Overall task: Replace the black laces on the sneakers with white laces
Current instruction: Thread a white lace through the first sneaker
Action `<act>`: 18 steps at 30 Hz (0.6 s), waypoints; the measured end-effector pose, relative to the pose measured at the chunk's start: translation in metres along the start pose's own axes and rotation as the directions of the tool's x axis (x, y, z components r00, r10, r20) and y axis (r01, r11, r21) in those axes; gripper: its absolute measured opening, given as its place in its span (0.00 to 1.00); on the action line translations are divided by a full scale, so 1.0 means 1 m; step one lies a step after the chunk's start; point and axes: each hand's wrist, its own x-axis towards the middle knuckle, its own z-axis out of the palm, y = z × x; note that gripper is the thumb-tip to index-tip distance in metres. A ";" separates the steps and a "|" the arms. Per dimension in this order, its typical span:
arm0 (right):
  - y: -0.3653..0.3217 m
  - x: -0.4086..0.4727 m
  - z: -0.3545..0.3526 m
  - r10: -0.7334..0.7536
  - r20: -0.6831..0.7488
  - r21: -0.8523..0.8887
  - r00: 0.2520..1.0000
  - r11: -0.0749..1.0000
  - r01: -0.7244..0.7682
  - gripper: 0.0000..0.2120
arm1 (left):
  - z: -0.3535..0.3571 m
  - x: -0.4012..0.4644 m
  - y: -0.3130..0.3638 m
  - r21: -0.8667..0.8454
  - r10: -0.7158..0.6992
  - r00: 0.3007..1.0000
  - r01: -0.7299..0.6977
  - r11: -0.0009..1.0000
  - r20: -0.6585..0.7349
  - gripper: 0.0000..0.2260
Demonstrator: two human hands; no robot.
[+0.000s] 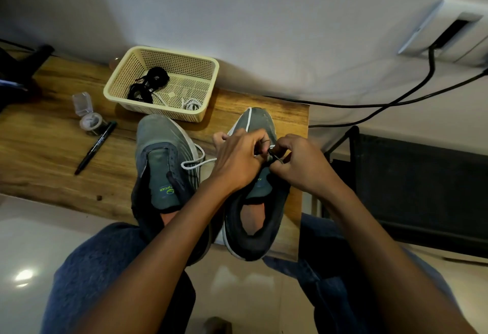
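Note:
Two grey-green sneakers stand side by side on the wooden table (47, 148), toes pointing away. The left sneaker (161, 164) carries no lace in its eyelets. Both hands work over the eyelets of the right sneaker (253, 217). My left hand (237, 159) pinches a white lace (194, 163), which loops out to the left and also runs up over the toe. My right hand (298, 162) pinches the lace tip at an eyelet. The eyelets themselves are hidden under my fingers. Black laces (149, 84) lie coiled in the cream basket (169, 53), with a second white lace (192, 104) beside them.
A black marker (96, 147) and a small clear container (88, 117) lie left of the sneakers. Black cables (396, 103) run along the wall to a socket box at the right. A dark rack (422, 188) stands past the table's right edge. My knees are below the table.

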 end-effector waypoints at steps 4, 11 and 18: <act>0.000 0.001 0.001 0.007 0.000 0.014 1.000 1.000 -0.007 0.06 | 0.002 -0.001 0.000 -0.014 0.001 1.000 -0.001 1.000 -0.018 0.17; -0.002 0.000 -0.001 0.030 0.016 0.034 0.999 0.999 -0.030 0.07 | 0.003 -0.001 -0.001 0.007 0.010 0.999 -0.010 1.000 -0.036 0.13; -0.006 -0.006 -0.003 0.103 0.049 0.122 0.993 0.987 -0.108 0.03 | 0.005 -0.003 -0.002 0.016 0.010 0.998 -0.009 1.000 -0.054 0.11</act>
